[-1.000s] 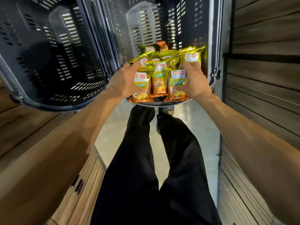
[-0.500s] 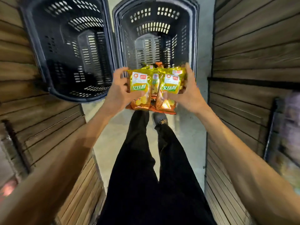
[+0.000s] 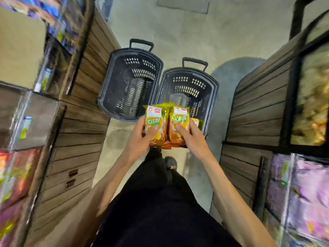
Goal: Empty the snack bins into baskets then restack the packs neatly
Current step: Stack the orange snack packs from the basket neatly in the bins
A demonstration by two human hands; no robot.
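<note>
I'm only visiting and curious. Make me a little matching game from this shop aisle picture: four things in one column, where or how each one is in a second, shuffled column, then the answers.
Things
1. snack packs
2. left basket
3. right basket
4. shoe

Place or state
A. on the floor, its near end hidden behind the held packs
B. gripped by the left hand and the right hand
C. on the floor beside the left wooden shelving
D. pokes out past a black trouser leg

Pairs: 1-B, 2-C, 3-A, 4-D
</note>
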